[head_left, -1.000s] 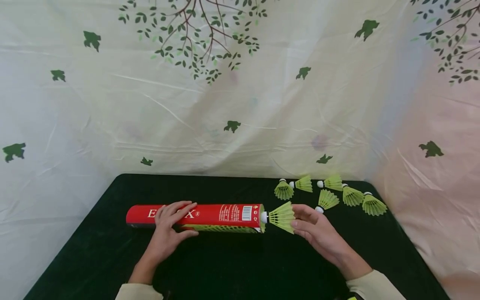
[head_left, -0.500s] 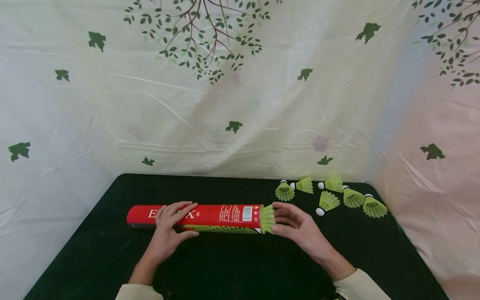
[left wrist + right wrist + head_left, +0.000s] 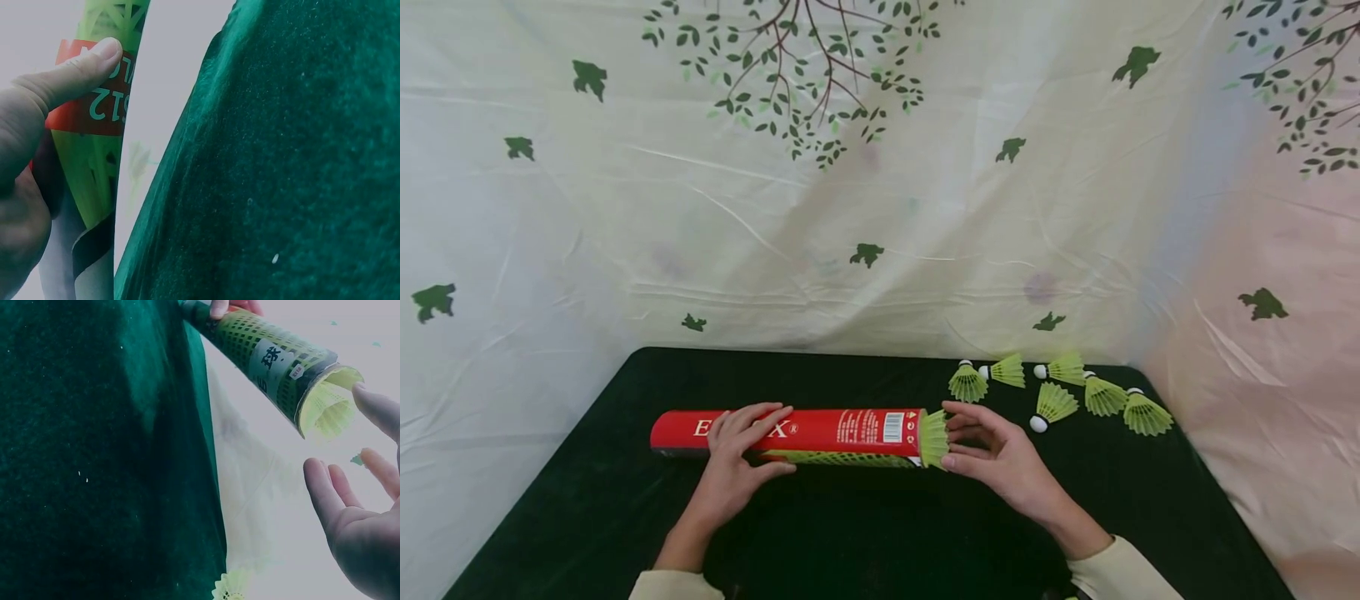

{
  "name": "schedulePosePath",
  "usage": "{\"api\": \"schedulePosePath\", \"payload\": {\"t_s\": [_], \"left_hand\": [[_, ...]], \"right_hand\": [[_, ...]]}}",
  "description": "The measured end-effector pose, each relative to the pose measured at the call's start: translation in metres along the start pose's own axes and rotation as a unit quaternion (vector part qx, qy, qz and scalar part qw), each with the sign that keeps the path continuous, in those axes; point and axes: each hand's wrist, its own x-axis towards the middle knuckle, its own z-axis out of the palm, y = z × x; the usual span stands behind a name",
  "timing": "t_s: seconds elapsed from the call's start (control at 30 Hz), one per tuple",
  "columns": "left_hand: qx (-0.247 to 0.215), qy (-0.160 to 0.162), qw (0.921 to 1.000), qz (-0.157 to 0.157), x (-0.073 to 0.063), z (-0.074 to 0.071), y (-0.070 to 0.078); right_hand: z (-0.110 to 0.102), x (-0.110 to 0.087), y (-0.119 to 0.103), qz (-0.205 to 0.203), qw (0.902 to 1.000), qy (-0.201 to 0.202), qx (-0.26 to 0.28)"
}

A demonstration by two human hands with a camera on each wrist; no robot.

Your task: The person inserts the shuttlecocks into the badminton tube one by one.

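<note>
A red shuttlecock tube (image 3: pixel 850 423) lies sideways on the dark green table. My left hand (image 3: pixel 741 454) grips it around the middle, fingers over the top and thumb on the near side; the left wrist view shows the thumb (image 3: pixel 78 74) across a red printed band. A yellow shuttlecock (image 3: pixel 935 439) sits partly inside the tube's right mouth, its flared skirt sticking out and its cork hidden inside. At that mouth is my right hand (image 3: pixel 1000 454), fingers spread and loosely bent near the skirt's edge. In the right wrist view, its fingers (image 3: pixel 322 487) stand apart from the shuttlecock.
Several yellow shuttlecocks with white corks lie at the table's back right, one of them (image 3: pixel 1054 406) nearer than the others. The green table cover (image 3: pixel 865 533) reaches back to a pale curtain (image 3: pixel 775 233) printed with leaves and birds.
The shuttlecock has gone from outside the tube, cork at the mouth, to mostly inside. My right hand moved left with it and loosened its fingers. The left hand stayed put.
</note>
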Motion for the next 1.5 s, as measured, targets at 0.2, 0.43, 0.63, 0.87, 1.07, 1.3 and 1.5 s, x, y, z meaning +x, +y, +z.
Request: {"api": "schedulePosePath", "payload": {"t_s": [0.2,0.43,0.63,0.87,1.07,1.3,1.5], "left_hand": [[-0.001,0.001,1.0,0.0,0.0005,-0.0005,-0.0002],[0.003,-0.006,1.0,-0.004,0.0007,-0.0006,-0.0005],[0.004,-0.007,1.0,-0.005,-0.0007,-0.0006,-0.0003],[0.003,-0.01,0.9999,-0.007,-0.0012,-0.0002,0.0005],[0.002,-0.007,0.9999,-0.01,-0.0031,-0.0002,0.0009],[0.002,-0.005,0.9999,-0.012,-0.0051,-0.0006,0.0022],[0.001,-0.006,1.0,-0.008,-0.0061,-0.0006,0.0029]], "right_hand": [[0.0047,0.0033,0.0,0.006,1.0,0.006,-0.002],[0.0095,0.0079,-0.0019,0.03,0.9995,-0.002,-0.006],[0.0036,0.0068,-0.0032,0.039,0.9989,-0.022,-0.014],[-0.0004,0.0067,-0.0029,0.03,0.9983,-0.036,-0.035],[0.0041,0.0074,-0.0031,0.024,0.9986,-0.029,-0.038],[0.0095,0.0087,-0.0057,0.027,0.9977,-0.03,-0.055],[0.0071,0.0059,-0.0079,0.027,0.997,-0.032,-0.065]]}}
